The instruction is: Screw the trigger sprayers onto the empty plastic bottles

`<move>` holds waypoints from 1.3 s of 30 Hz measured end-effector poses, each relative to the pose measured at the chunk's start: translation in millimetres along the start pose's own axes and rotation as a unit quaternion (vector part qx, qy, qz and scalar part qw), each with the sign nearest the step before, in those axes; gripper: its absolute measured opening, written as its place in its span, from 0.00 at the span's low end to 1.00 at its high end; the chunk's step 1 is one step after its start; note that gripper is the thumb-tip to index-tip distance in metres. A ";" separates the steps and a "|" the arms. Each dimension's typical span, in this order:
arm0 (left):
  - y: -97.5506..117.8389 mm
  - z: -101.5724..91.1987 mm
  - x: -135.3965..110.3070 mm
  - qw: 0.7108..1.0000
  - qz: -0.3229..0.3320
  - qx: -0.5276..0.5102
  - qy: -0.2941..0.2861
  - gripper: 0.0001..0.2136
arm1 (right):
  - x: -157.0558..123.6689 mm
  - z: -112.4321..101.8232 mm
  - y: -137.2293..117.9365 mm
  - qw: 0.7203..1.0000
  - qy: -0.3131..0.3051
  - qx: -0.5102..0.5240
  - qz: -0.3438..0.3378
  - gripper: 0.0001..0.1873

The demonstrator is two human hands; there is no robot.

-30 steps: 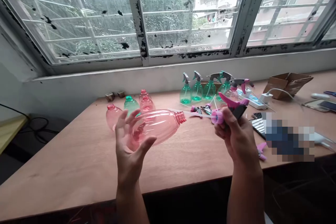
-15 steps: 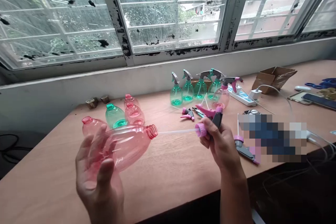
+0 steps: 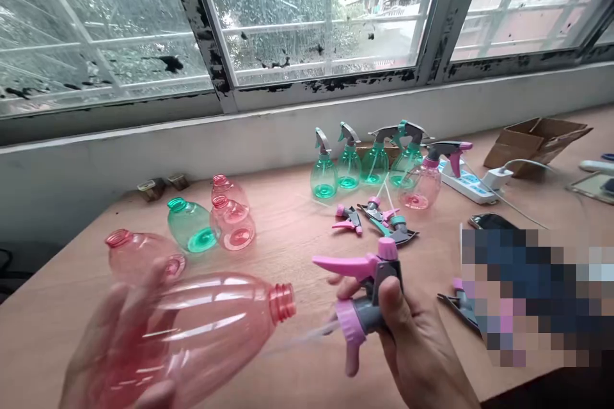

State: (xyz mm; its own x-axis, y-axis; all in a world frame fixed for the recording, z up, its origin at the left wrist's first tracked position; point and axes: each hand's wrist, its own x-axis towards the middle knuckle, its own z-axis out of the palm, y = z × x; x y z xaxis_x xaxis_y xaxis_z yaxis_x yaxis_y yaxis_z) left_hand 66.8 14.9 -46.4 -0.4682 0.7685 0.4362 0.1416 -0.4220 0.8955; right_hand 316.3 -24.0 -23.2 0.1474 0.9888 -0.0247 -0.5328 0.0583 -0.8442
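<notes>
My left hand [image 3: 108, 351] cradles a clear pink plastic bottle [image 3: 201, 332] on its side, its threaded neck pointing right. My right hand [image 3: 412, 345] grips a pink and grey trigger sprayer head [image 3: 367, 294], with the trigger pointing left. The sprayer's thin clear dip tube [image 3: 297, 340] reaches toward the bottle's mouth but is blurred, and its tip sits just outside the neck.
On the wooden table [image 3: 297, 236]: capless pink bottles [image 3: 233, 220] and one green bottle [image 3: 189, 227] at left, several finished green spray bottles [image 3: 359, 163] and one pink spray bottle [image 3: 425, 176] by the window wall, loose sprayer heads [image 3: 378, 217], a power strip [image 3: 463, 180], a phone [image 3: 487, 222], a cardboard box [image 3: 535, 140].
Both hands have come down and nearer the camera. The sprayer head has turned upright in my right hand. The view has shifted and the bottle now lies lower left.
</notes>
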 end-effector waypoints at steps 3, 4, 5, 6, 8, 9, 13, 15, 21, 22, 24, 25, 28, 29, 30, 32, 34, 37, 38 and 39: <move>15.9 15.9 -7.8 0.999 0.022 -0.029 0.038 0.33 | -0.2 8.8 2.2 0.998 -0.032 0.052 0.003 0.33; 22.4 21.5 -10.7 0.997 0.037 -0.041 0.057 0.32 | 0.2 8.7 2.4 0.998 -0.023 0.064 -0.015 0.31; 28.5 26.0 -13.4 0.996 0.034 -0.052 0.068 0.30 | 1.0 7.0 2.0 0.997 -0.005 0.069 -0.043 0.30; 33.7 28.9 -15.6 0.994 0.034 -0.062 0.082 0.28 | 2.0 3.7 1.1 0.994 0.020 0.070 -0.078 0.29; 40.6 29.8 -19.0 0.991 0.033 -0.080 0.102 0.26 | 5.2 -5.9 -2.3 0.983 0.074 0.071 -0.152 0.27; 42.4 28.4 -20.3 0.990 0.035 -0.086 0.106 0.26 | 7.0 -11.3 -4.5 0.976 0.096 0.074 -0.179 0.25; 45.0 21.9 -26.3 0.990 0.047 -0.096 0.090 0.27 | 10.2 -24.8 -11.8 0.959 0.174 0.090 -0.204 0.22; 46.7 22.8 -30.8 0.991 0.054 -0.095 0.074 0.28 | 8.2 -24.1 -12.4 0.960 0.175 0.085 -0.202 0.21; 65.3 26.6 -44.7 0.990 0.096 -0.093 0.042 0.28 | -6.0 0.4 -2.7 0.986 0.034 0.025 -0.163 0.29; 69.9 24.4 -46.0 0.989 0.107 -0.091 0.038 0.26 | -9.1 5.2 -0.7 0.988 0.014 0.016 -0.152 0.30; 78.5 17.7 -47.9 0.987 0.129 -0.086 0.044 0.24 | -14.8 12.8 3.1 0.991 -0.038 0.015 -0.130 0.32; 81.9 13.8 -48.5 0.986 0.137 -0.082 0.050 0.23 | -17.1 15.1 5.1 0.990 -0.074 0.023 -0.120 0.31; 86.7 3.6 -50.1 0.981 0.156 -0.081 0.085 0.24 | -20.3 17.0 11.9 0.978 -0.177 0.049 -0.100 0.25; 86.4 1.1 -50.6 0.980 0.159 -0.080 0.089 0.25 | -20.4 16.6 14.4 0.974 -0.202 0.052 -0.093 0.23; 85.2 -1.1 -51.0 0.979 0.161 -0.081 0.090 0.26 | -20.2 15.9 16.7 0.971 -0.219 0.054 -0.081 0.22; 81.2 -4.6 -51.5 0.979 0.167 -0.078 0.082 0.27 | -20.0 14.8 20.4 0.969 -0.237 0.045 -0.048 0.21; 76.0 -7.7 -51.4 0.981 0.172 -0.070 0.058 0.27 | -20.8 14.6 21.4 0.973 -0.228 0.012 -0.012 0.19; 68.1 -12.1 -49.5 0.979 0.185 -0.078 0.010 0.29 | -23.0 15.5 18.5 0.980 -0.190 -0.056 -0.005 0.17; 65.7 -13.4 -48.5 0.979 0.185 -0.088 -0.008 0.32 | -23.5 15.5 17.2 0.981 -0.177 -0.073 -0.019 0.16; 63.7 -14.6 -47.5 0.978 0.182 -0.098 -0.025 0.36 | -23.7 15.0 16.0 0.982 -0.167 -0.083 -0.038 0.16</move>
State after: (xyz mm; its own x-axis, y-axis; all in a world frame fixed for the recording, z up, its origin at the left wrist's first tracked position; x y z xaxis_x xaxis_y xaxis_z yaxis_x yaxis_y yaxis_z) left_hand 85.3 -55.5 -11.3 -0.3732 0.5707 0.7315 0.1192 -0.7524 0.6478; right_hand 291.9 -44.4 -28.1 -0.1155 0.9738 0.1958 -0.3841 0.1380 -0.9129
